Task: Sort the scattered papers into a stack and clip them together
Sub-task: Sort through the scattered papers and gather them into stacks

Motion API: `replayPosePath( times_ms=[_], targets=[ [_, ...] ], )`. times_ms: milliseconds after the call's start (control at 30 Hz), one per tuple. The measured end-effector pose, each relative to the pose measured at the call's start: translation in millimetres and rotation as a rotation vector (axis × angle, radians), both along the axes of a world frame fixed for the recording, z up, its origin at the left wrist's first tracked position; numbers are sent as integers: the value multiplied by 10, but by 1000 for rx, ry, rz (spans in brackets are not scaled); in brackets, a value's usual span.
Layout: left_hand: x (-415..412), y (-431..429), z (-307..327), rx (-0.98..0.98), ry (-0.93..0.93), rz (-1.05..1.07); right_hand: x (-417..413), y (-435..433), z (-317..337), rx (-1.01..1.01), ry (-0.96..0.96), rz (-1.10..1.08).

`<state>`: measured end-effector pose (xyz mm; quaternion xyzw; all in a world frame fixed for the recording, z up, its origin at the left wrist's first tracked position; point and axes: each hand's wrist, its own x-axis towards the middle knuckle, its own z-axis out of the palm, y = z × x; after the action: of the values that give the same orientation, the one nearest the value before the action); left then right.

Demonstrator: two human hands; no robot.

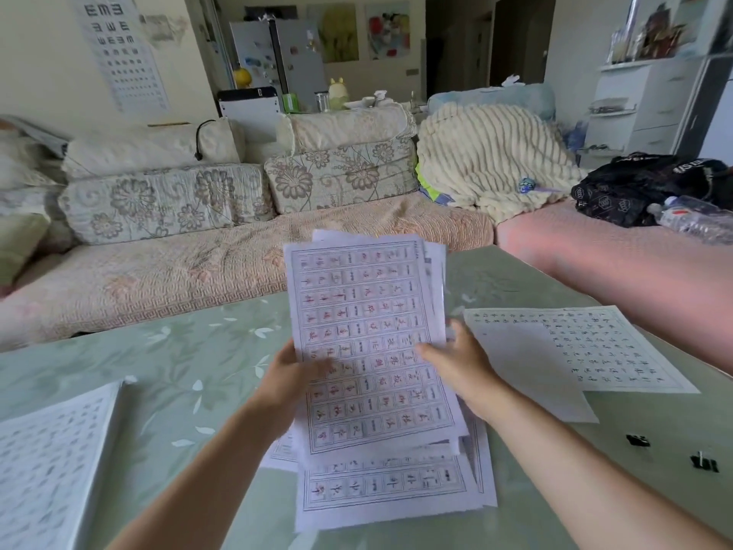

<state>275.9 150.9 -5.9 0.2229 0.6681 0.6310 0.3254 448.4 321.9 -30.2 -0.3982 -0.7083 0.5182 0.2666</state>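
- Papers are roughly half gathered, I'd say. They're held up off the table, tilted toward the camera. The edges aren't squared yet, and corners poke out at the top and right.
- Left hand pinches their left edge, thumb on the front, fingers behind.
- Right hand grips the right edge, thumb curled over the front.
- Still loose: a pile lying flat right under them, a right sheet with a plainer one tucked beneath it, and a left sheet at the near left corner.
- Clips: two black ones sit on the table far right, well apart from the papers, with nobody touching them. So clipping hasn't started.
- My guess at what's left: collect the rest, tap it all square, then clip.
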Motion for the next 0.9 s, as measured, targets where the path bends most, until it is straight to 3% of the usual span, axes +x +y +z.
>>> replayPosePath(
  times_ms=[100,300,400,533,633,767,900],
  targets=[
    [35,-114,96,78,18,48,-26,-83,71,39,55,55],
    [140,-69,579,289,197,111,-5,-155,656,272,324,-115],
    [216,-37,669,340,233,152,67,-253,799,309,424,-87],
    [335,-95,476,327,225,165,122,-275,673,251,296,-49],
    [373,-139,428,294,322,199,152,-234,596,233,185,-59],
    [402,-94,519,299,451,211,208,-268,661,241,263,-10],
    [422,-66,363,214,498,206,204,-339,552,243,142,52]
  ],
)
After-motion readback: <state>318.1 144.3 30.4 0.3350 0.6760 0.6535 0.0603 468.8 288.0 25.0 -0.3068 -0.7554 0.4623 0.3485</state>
